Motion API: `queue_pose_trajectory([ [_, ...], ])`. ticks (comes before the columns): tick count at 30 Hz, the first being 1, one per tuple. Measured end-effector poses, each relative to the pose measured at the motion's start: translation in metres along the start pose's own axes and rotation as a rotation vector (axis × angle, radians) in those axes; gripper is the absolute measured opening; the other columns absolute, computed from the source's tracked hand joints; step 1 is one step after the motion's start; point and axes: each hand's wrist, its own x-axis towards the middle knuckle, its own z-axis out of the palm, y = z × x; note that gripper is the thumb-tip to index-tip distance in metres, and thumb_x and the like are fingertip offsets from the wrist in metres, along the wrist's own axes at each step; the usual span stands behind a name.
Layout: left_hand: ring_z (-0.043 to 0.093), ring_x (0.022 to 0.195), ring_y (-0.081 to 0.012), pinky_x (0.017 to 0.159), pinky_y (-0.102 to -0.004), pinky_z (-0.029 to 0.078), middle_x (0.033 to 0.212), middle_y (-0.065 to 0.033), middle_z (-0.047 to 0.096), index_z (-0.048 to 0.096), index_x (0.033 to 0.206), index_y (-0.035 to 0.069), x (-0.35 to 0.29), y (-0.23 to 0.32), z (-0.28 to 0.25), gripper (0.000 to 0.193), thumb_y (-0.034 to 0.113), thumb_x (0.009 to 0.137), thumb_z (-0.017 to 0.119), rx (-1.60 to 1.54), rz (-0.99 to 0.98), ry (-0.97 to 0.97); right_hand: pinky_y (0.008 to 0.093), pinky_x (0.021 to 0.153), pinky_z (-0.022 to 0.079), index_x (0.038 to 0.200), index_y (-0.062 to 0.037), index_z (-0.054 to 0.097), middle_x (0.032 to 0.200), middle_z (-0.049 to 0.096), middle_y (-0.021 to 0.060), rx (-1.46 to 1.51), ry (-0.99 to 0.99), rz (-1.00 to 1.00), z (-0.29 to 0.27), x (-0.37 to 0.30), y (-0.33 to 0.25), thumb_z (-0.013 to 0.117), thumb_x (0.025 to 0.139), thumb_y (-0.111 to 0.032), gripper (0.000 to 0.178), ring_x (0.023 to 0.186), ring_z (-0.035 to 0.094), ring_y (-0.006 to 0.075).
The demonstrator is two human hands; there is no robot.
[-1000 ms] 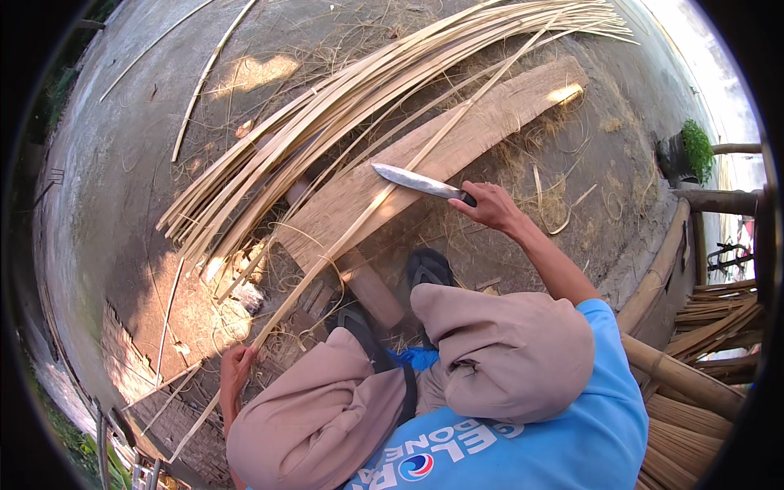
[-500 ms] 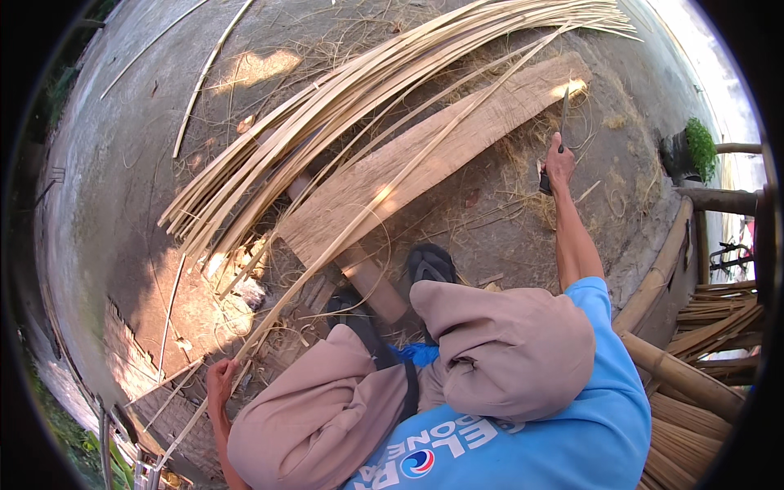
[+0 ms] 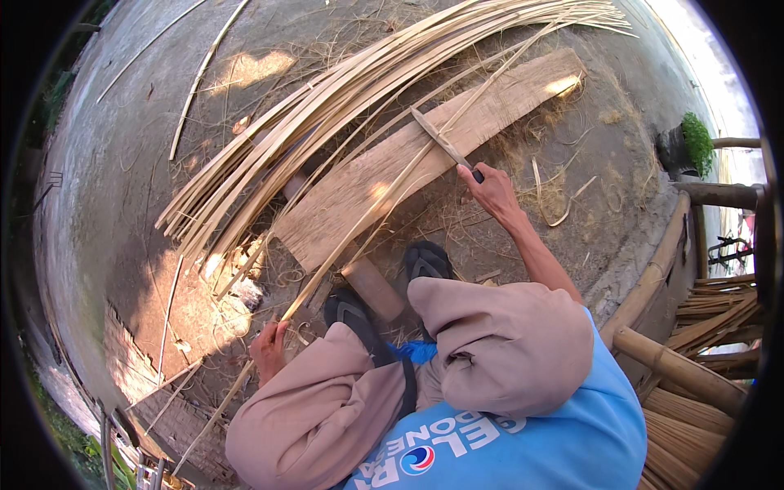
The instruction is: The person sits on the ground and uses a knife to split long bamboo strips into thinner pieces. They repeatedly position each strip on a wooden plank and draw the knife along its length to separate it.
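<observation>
My left hand point(image 3: 268, 351) is closed around the near part of a long bamboo strip point(image 3: 339, 253), beside my left knee. From there the strip runs away to the upper right, across a wooden plank point(image 3: 327, 220). My right hand point(image 3: 494, 196) grips the dark handle of a knife point(image 3: 437, 135). Its blade points to the upper left and lies over the strip above the middle of the plank. Whether the edge touches the strip I cannot tell.
Beyond the plank lies a large bundle of bamboo strips point(image 3: 310, 106). A wooden block point(image 3: 371, 290) sits between my sandalled feet. Thin shavings litter the ground. To the right are a bamboo rail point(image 3: 678, 371), more stacked strips point(image 3: 686, 441) and a potted plant point(image 3: 697, 143).
My right hand has brought the knife left from beside the plank to over the strip. My left hand has moved right and slightly up with the strip. A curled shaving now lies right of the plank.
</observation>
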Motion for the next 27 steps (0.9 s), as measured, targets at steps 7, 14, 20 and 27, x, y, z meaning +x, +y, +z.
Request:
queue_pose_trajectory([
  [7, 0.041, 0.055, -0.0191, 0.053, -0.0365, 0.034, 0.062, -0.0128, 0.049, 0.065, 0.084, 0.002, -0.018, -0.010, -0.023, 0.031, 0.029, 0.099, 0.069, -0.066, -0.139, -0.118, 0.0503, 0.063, 0.051, 0.079, -0.0024, 0.058, 0.064, 0.064, 0.0218, -0.112, 0.048, -0.339, 0.045, -0.046, -0.005, 0.059, 0.099, -0.057, 0.058, 0.066, 0.067, 0.0414],
  [14, 0.057, 0.071, -0.0155, 0.066, -0.0331, 0.045, 0.077, -0.0034, 0.067, 0.070, 0.087, 0.001, -0.074, -0.195, -0.108, 0.035, 0.034, 0.097, 0.072, -0.106, -0.531, -0.504, 0.0506, 0.069, 0.048, 0.077, 0.0024, 0.060, 0.068, 0.063, 0.0228, -0.134, 0.251, 0.017, -0.044, 0.042, 0.038, 0.056, 0.097, -0.062, 0.068, 0.070, 0.064, 0.0403],
  [20, 0.066, 0.104, -0.0189, 0.094, -0.0347, 0.050, 0.108, -0.0110, 0.072, 0.067, 0.119, 0.001, 0.044, -0.023, -0.046, 0.048, 0.045, 0.099, 0.068, -0.361, -0.262, -0.471, 0.0304, 0.043, 0.049, 0.071, -0.0029, 0.055, 0.056, 0.058, 0.0082, 0.548, 0.117, 0.245, 0.035, 0.021, 0.015, 0.054, 0.100, -0.062, 0.066, 0.044, 0.058, 0.0138],
  [27, 0.052, 0.062, -0.0087, 0.060, -0.0278, 0.041, 0.065, 0.0012, 0.059, 0.071, 0.086, 0.003, 0.098, 0.085, 0.039, 0.052, 0.052, 0.101, 0.063, -0.536, -0.223, -0.672, 0.0300, 0.044, 0.049, 0.079, -0.0008, 0.058, 0.058, 0.057, 0.0057, 0.646, 0.001, 0.324, 0.011, 0.018, 0.010, 0.051, 0.101, -0.064, 0.067, 0.046, 0.059, 0.0140],
])
